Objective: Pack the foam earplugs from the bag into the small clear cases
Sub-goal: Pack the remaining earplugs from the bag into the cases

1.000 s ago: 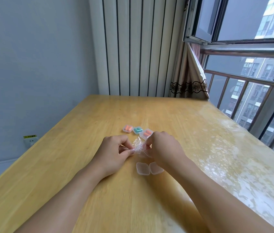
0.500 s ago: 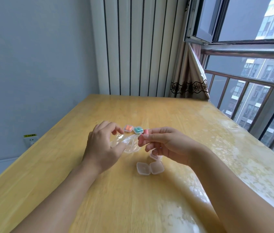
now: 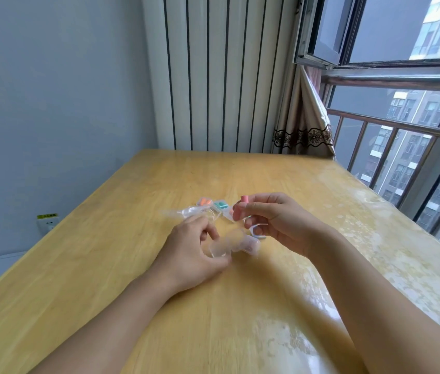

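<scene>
Near the middle of the frame, the right hand (image 3: pixel 275 225) pinched a pink earplug (image 3: pixel 243 198) between thumb and forefinger, the plug's tip poking up above the fingertips. Most of the plug was hidden by the fingers. The curled lower fingers of that hand covered part of a small clear case (image 3: pixel 258 231); only a pale corner showed, and I could not tell whether it was held or just lay beneath.

The left hand (image 3: pixel 196 255) sat lower and to the left, fingers curled around an open clear case (image 3: pixel 233 245). That case was smeared by motion blur, so its lid and base ran together, and whether it touched the surface (image 3: pixel 122 265) I could not say.

Just above the left hand, the crumpled bag (image 3: pixel 186 212) lay on the surface, see-through and hard to outline. Behind it, toward the frame's centre, were a case with orange plugs (image 3: pixel 203 202) and a case with teal plugs (image 3: pixel 220 205), the latter partly cut off by the right hand's fingers. Another case edge beside them was too blurred to read.

At the left edge of the frame a wall socket (image 3: pixel 47 224) showed below the surface line.
</scene>
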`<state>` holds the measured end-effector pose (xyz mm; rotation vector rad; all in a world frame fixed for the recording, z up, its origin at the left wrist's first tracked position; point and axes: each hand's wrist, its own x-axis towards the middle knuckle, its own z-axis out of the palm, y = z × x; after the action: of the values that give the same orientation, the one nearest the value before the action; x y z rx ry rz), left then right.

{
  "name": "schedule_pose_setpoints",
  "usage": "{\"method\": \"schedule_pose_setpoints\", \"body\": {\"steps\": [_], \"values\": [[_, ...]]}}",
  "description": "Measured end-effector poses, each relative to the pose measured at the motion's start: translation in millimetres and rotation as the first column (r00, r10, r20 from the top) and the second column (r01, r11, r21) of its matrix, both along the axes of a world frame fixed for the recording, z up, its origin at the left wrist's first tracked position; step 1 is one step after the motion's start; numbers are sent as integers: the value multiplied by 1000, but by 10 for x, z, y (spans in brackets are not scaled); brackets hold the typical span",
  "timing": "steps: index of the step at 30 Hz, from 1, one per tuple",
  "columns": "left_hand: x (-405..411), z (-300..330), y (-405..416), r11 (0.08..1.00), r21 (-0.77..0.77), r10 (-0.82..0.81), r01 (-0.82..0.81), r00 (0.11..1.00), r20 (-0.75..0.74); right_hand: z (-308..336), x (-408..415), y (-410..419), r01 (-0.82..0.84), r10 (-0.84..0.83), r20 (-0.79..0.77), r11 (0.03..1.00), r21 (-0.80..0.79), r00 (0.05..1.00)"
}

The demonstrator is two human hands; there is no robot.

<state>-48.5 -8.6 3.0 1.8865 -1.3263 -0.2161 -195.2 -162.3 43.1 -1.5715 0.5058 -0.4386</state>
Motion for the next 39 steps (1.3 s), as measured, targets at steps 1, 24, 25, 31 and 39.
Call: {"method": "schedule_pose_setpoints", "body": {"steps": [1,24,25,31,39], "values": [[0,9,-5,999,-27,36,-38,998,-56,18,3,14,-1,1,27,1000,-24,1000],[-50,123,4,960,-206,-220,189,53,-974,62,128,308,66,-141,-149,906,-417,979],[-45,113,-7,957,-214,-226,194,37,-974,66,127,328,62,-142,-154,896,-439,978],[-28,100,-34,945,-257,-266,205,18,-964,34,159,387,25,-130,-208,896,-443,970],[-92,135,-43,958,-236,-254,164,104,-961,33,143,370,72,-195,-197,862,-502,961]]}}
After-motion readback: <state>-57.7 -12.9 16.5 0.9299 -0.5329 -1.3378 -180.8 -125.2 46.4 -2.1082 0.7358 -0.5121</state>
